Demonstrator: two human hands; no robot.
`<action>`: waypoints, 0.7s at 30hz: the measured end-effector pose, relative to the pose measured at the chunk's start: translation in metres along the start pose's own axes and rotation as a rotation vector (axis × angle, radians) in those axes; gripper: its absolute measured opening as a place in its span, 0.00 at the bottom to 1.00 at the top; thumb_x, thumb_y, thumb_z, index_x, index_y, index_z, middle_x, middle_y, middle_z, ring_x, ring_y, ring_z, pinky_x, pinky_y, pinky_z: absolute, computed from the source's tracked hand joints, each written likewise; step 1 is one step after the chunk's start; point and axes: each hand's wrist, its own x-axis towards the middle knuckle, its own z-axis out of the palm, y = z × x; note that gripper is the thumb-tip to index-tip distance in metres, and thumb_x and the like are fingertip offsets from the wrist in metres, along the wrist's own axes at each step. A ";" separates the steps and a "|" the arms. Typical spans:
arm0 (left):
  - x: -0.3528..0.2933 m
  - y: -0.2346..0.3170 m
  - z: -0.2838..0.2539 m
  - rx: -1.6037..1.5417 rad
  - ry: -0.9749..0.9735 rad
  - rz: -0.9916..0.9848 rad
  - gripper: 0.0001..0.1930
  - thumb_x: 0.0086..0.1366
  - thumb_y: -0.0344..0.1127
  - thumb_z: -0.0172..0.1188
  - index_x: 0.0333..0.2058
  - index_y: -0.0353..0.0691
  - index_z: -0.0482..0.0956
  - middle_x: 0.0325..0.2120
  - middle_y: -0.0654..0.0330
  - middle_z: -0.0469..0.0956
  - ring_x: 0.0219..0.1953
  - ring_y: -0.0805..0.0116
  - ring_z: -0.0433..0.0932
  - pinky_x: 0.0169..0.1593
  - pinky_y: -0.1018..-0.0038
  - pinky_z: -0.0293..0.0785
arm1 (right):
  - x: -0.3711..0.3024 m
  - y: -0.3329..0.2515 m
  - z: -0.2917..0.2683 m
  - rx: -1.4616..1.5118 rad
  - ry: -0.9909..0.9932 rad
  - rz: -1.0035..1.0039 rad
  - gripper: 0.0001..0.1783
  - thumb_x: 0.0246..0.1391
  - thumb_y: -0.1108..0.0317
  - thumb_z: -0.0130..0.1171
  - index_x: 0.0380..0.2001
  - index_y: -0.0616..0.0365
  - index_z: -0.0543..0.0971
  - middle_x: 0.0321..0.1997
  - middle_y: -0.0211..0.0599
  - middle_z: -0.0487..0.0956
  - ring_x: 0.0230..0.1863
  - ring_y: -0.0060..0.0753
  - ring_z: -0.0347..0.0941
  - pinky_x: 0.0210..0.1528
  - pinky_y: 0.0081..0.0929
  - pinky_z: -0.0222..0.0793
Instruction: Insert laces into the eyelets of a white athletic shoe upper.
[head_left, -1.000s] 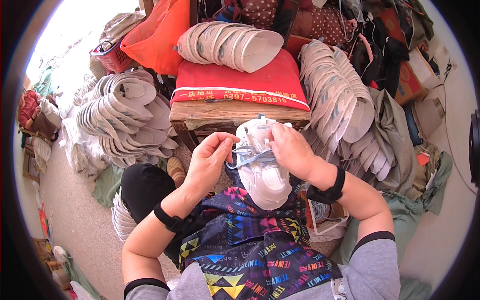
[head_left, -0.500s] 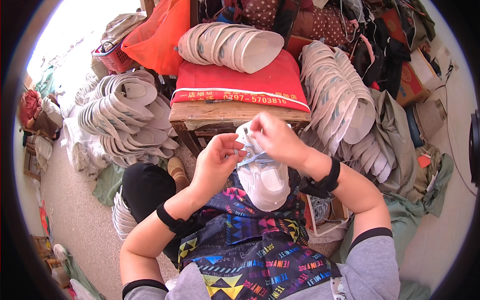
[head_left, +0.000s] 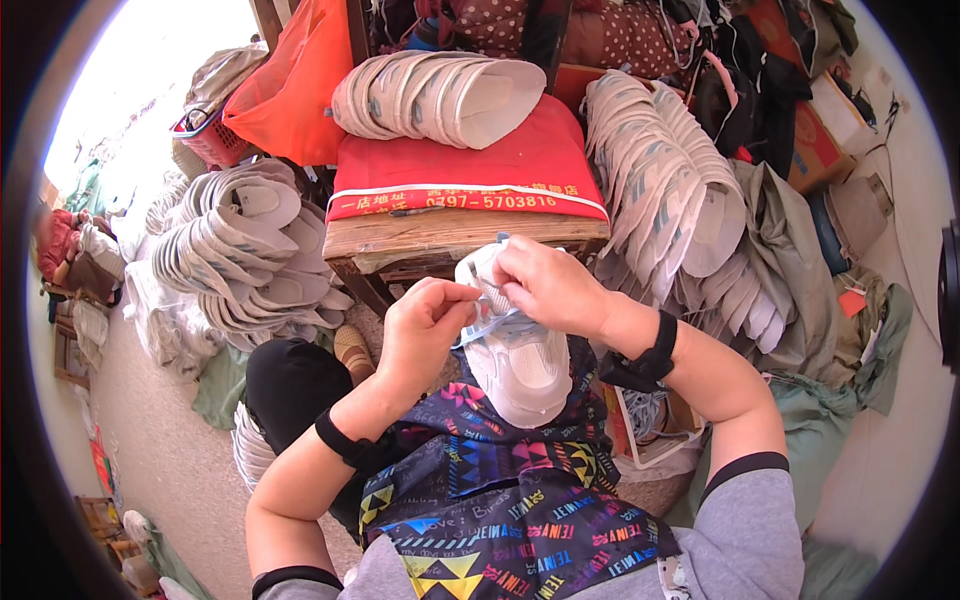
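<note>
Head camera: a white, round-toed shoe (head_left: 518,385) lies over the dark, multicoloured patterned apron (head_left: 520,525). The left hand (head_left: 425,322) and right hand (head_left: 558,290) bend their fingers by its flat light-blue lace (head_left: 489,329); their exact grip cannot be told.

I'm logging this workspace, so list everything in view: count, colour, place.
Shoe: one, white, at the hands
Laces: count unclear, pale blue, on shoe
Shoe uppers: many, whitish, left, ahead, right
Wooden stand: one, brown, ahead
Cloth: one, red, on stand
Bag: one, orange, ahead left
Basket: one, red, far left
Fabric heaps: several, mixed colours, right
Another person: one, red top, left edge
Apron: one, multicoloured, lap
Left hand: one, bare, at laces
Right hand: one, bare, on shoe
</note>
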 end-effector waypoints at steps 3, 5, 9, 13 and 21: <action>0.003 0.010 0.007 0.021 0.044 0.016 0.02 0.62 0.21 0.60 0.34 0.33 0.79 0.30 0.65 0.76 0.34 0.76 0.80 0.35 0.81 0.74 | 0.015 -0.004 -0.006 0.257 0.083 0.029 0.06 0.50 0.76 0.59 0.33 0.59 0.75 0.35 0.35 0.70 0.33 0.31 0.71 0.38 0.28 0.69; 0.008 0.007 0.009 0.202 0.064 0.146 0.03 0.61 0.23 0.62 0.34 0.34 0.79 0.29 0.62 0.75 0.30 0.72 0.79 0.33 0.78 0.73 | 0.028 -0.021 -0.011 0.529 0.218 0.005 0.05 0.54 0.79 0.59 0.32 0.59 0.74 0.34 0.27 0.68 0.32 0.15 0.67 0.35 0.20 0.66; 0.015 0.009 0.017 0.457 0.075 0.296 0.05 0.57 0.27 0.65 0.31 0.37 0.78 0.27 0.56 0.72 0.25 0.61 0.75 0.30 0.70 0.72 | 0.032 -0.037 -0.027 0.478 0.234 -0.031 0.05 0.54 0.79 0.60 0.34 0.60 0.74 0.34 0.27 0.68 0.32 0.16 0.68 0.36 0.19 0.67; 0.020 0.004 0.021 0.541 0.074 0.335 0.05 0.54 0.26 0.65 0.29 0.38 0.78 0.26 0.55 0.72 0.28 0.55 0.75 0.33 0.64 0.73 | 0.028 -0.028 -0.026 0.504 0.253 -0.029 0.06 0.54 0.78 0.61 0.34 0.59 0.74 0.34 0.28 0.69 0.32 0.17 0.68 0.36 0.19 0.67; 0.029 0.008 0.027 0.956 -0.033 0.672 0.06 0.53 0.27 0.62 0.29 0.37 0.74 0.31 0.54 0.71 0.38 0.53 0.73 0.43 0.60 0.70 | 0.028 -0.023 -0.021 0.634 0.254 -0.033 0.06 0.54 0.78 0.61 0.34 0.59 0.74 0.34 0.27 0.69 0.33 0.16 0.67 0.36 0.18 0.66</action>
